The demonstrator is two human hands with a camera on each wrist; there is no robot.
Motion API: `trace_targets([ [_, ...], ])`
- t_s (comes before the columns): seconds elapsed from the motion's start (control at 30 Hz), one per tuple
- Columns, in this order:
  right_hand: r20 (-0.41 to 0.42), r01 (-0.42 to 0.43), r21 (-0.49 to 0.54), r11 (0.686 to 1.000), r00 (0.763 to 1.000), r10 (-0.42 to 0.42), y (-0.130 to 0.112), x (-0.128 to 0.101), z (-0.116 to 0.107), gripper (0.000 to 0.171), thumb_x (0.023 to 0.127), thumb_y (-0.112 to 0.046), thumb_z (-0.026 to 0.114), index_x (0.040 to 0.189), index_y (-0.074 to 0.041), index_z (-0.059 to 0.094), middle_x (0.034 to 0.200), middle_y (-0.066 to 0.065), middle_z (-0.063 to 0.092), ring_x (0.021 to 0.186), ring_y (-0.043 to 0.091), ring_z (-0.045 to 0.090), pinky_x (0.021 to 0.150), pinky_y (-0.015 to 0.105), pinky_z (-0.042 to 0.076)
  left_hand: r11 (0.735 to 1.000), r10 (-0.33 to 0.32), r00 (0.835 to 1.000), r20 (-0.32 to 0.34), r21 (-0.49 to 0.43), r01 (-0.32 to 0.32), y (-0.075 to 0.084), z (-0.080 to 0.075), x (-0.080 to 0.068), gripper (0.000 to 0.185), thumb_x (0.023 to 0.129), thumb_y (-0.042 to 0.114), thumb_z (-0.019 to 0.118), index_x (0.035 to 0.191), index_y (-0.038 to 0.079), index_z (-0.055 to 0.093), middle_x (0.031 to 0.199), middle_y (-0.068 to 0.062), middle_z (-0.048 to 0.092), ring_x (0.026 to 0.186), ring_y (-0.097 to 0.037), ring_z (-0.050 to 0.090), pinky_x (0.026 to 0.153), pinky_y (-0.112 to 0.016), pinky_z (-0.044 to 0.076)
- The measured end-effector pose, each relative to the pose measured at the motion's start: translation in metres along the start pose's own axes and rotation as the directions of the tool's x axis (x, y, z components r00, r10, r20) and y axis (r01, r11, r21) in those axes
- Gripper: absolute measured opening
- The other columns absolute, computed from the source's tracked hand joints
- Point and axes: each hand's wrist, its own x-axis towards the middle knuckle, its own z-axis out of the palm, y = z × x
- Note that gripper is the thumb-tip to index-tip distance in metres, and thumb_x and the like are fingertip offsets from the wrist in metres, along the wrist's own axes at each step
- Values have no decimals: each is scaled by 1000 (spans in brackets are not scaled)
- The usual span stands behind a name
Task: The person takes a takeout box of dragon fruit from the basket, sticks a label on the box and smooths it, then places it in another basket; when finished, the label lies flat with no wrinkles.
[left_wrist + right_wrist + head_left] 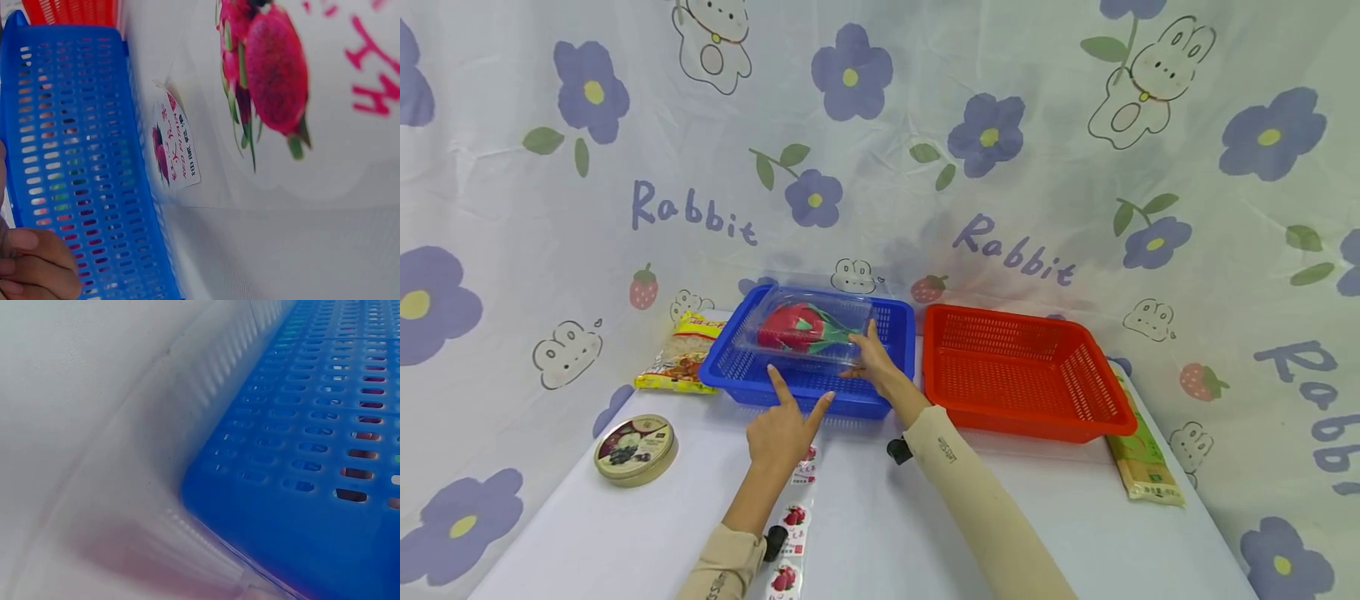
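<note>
One-handed, with the right hand [874,360], holds the end of a long clear box [818,309] reaching left behind the wide-spread left hand [781,432].

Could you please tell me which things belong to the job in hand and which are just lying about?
In the job, seemingly:
clear plastic box
dragon fruit
blue basket
dragon-fruit sticker strip, probably

Apparently just lying about:
red basket
round tin
yellow-edged food bag
green packet

Both sleeves [988,508] are long and pale beige — small dark lettering [947,448] runs near each cuff [927,423]. A compact black device [775,543] juts out beside each one.
</note>
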Motion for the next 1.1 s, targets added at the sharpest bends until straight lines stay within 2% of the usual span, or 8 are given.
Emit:
trace_targets([
  [0.1,-2,5,-10,1000,1000,-5,0,-2,-2,79,104,-27,43,158,-28,-14,166,15,-3,131,51,43,92,52,52,1000,3,1000,-1,1,-3,0,1,1,119,86,87,22,154,-3,-14,44,-2,41,38,-12,31,38,-26,24],
  [0.3,-4,2,0,1000,1000,-2,-1,-3,-5,79,104,-28,45,158,-32,-12,166,14,-1,133,50,41,97,55,49,1000,3,1000,-4,-11,-3,0,-1,0,118,86,86,23,154,-3,-16,45,-3,43,37,-13,32,38,-26,25],
  [0.43,-7,5,-7,1000,1000,-5,-1,-3,-4,78,104,-29,45,158,-31,-11,167,13,-1,129,50,44,95,54,50,1000,5,1000,-3,-17,-5,-1,-2,0,118,87,85,25,154,-3,-16,45,-3,42,37,-12,31,38,-25,24],
  [0.67,-20,5,-30,1000,1000,-6,-2,-8,-5,79,103,-30,46,159,-31,-11,167,13,-3,100,47,61,92,52,52,1000,11,1000,-1,-20,-11,-1,-1,0,118,87,86,23,154,-3,-16,45,-2,41,37,-12,30,38,-25,23],
  [0.9,-17,7,-32,999,1000,-8,-3,-12,-8,79,103,-31,46,159,-30,-11,166,13,-5,83,38,64,92,51,52,1000,6,1000,1,-24,-6,-1,1,1,119,87,86,24,154,-3,-17,45,-3,42,37,-12,32,38,-25,24],
  [1.0,-22,9,-43,999,1000,-10,-2,-13,-9,78,103,-31,45,159,-30,-10,166,14,-3,85,37,64,87,46,55,1000,4,1000,2,-23,-4,-1,1,1,119,86,86,23,154,-3,-16,45,-3,42,37,-12,32,38,-25,24],
  [1.1,-22,11,-52,999,1000,-12,-1,-15,-9,77,104,-30,44,159,-29,-9,166,15,-1,95,42,63,83,43,57,1000,5,1000,5,-23,-5,0,2,1,119,86,86,23,154,-4,-16,45,-3,43,37,-13,33,38,-25,24],
])
